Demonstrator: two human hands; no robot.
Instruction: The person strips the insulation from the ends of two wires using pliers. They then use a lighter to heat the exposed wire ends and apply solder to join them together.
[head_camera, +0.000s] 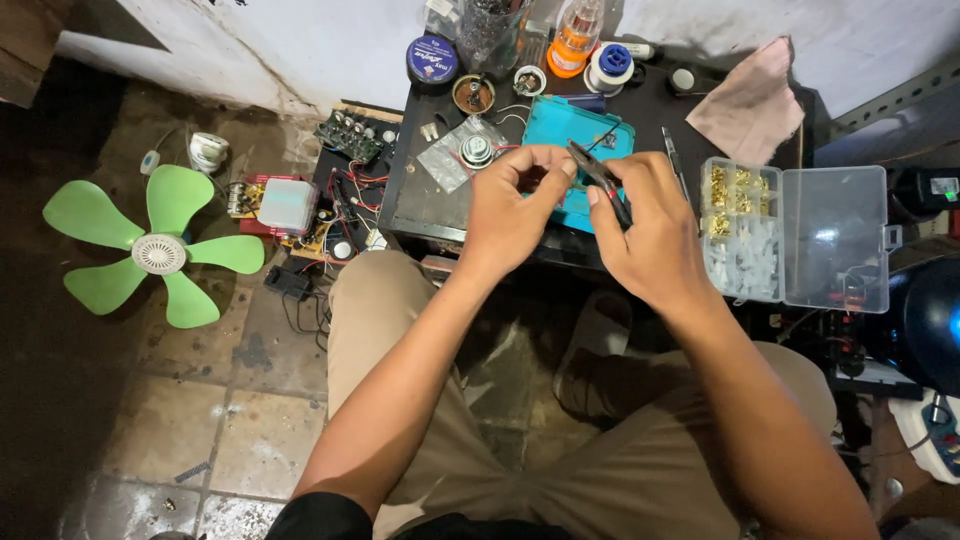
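Right hand (650, 225) closed around black-handled pliers (600, 178), tips aimed at the left hand (515, 200). Left fingers (552, 170) pinched shut on something tiny, maybe a wire end; too small for me to tell. Both hands meet at frame centre, over the teal mat (560, 130) on the dark bench (410, 190). Open parts box (795, 235) at right, brass terminals inside, hanging partly past the bench edge. Solder spool (609, 66) and pink cloth (750, 95) at top, green fan blade (150, 250) and circuit boards (290, 205) on the floor at left. Risks as I see them: pliers tips close to fingertips, so a slip pinches skin; a dropped piece vanishes onto the floor clutter; right elbow could knock the box off.
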